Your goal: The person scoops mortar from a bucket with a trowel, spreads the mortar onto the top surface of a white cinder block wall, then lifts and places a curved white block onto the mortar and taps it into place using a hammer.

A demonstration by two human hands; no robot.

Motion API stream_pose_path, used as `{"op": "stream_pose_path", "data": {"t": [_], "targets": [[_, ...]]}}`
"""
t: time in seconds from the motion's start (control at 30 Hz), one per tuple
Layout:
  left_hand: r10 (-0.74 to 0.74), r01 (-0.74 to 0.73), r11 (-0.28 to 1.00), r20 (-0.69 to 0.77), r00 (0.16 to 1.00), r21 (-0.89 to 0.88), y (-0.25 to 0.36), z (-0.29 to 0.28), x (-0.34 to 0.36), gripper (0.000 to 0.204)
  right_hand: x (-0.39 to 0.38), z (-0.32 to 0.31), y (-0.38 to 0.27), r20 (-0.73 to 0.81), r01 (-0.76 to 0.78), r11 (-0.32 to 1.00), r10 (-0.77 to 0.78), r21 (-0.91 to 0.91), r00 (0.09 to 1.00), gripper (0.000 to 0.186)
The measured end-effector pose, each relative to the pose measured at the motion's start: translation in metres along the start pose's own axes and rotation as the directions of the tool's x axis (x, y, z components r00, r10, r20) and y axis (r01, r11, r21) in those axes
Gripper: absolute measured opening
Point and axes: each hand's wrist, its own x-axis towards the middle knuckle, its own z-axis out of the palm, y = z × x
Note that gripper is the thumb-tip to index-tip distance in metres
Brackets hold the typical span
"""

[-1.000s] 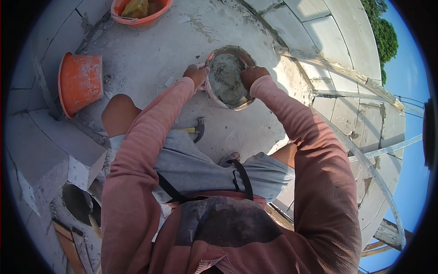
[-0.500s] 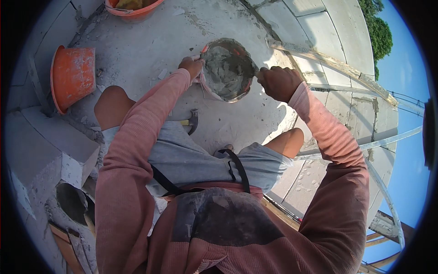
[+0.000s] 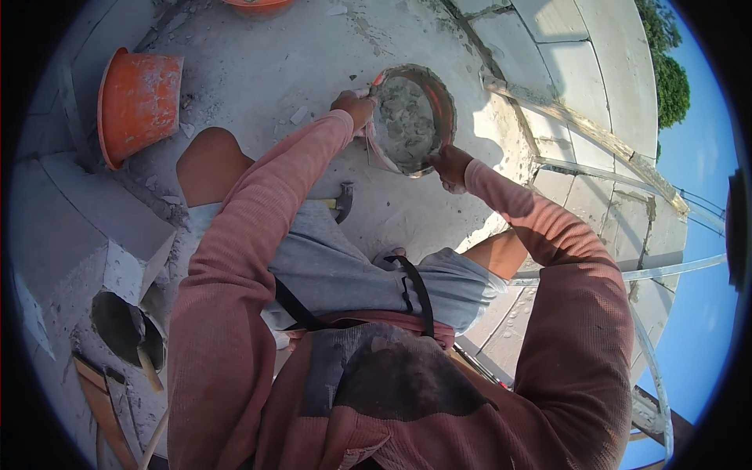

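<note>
A round bucket with a mortar-smeared, partly orange wall stands on the floor in front of me, leaning a little. Wet grey mortar lies inside it, lumpy on top. My left hand is closed on the bucket's left rim. At the near right rim, my right hand is closed in a fist; what it grips is hidden by the fingers. A hammer with a dark head lies on the floor near my left knee, its handle partly covered by my shorts.
An orange tub lies on its side at the left; another orange tub shows at the top edge. Pale blocks and a dark-mouthed container are at my left. A block wall with a wooden batten runs along the right.
My right hand has moved down and inward along the bucket's right rim; the pale tool handle seen in it earlier no longer shows. The view has shifted slightly, and the left hand keeps its hold.
</note>
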Motion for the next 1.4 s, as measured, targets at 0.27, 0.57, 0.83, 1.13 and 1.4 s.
{"op": "stream_pose_path", "data": {"t": [0.27, 0.57, 0.83, 1.13, 1.4], "targets": [[0.018, -0.018, 1.0, 0.056, 0.998, 0.004, 0.004, -0.003, 0.0, 0.048, -0.048, 0.003, -0.017, 0.066, -0.043, 0.942, 0.022, 0.332, 0.998, 0.036], [0.021, -0.021, 1.0, 0.086, 0.996, 0.003, 0.006, -0.008, -0.002, 0.05, -0.059, -0.072, 0.004, 0.445, -0.285, 0.661, -0.084, 0.695, 0.892, 0.026], [0.047, -0.048, 0.999, 0.104, 0.994, 0.006, 0.003, -0.003, 0.001, 0.048, 0.006, -0.082, 0.003, 0.475, -0.284, 0.689, -0.098, 0.667, 0.875, 0.023], [0.005, -0.004, 1.0, 0.094, 0.996, -0.009, -0.001, -0.018, 0.004, 0.05, -0.115, -0.115, -0.047, 0.051, 0.144, 0.847, -0.137, -0.512, 0.989, 0.034], [0.023, -0.024, 1.0, 0.111, 0.994, 0.011, 0.01, -0.004, -0.007, 0.051, -0.045, -0.059, -0.001, -0.024, 0.377, 0.652, -0.519, -0.658, 0.855, 0.032]]}}
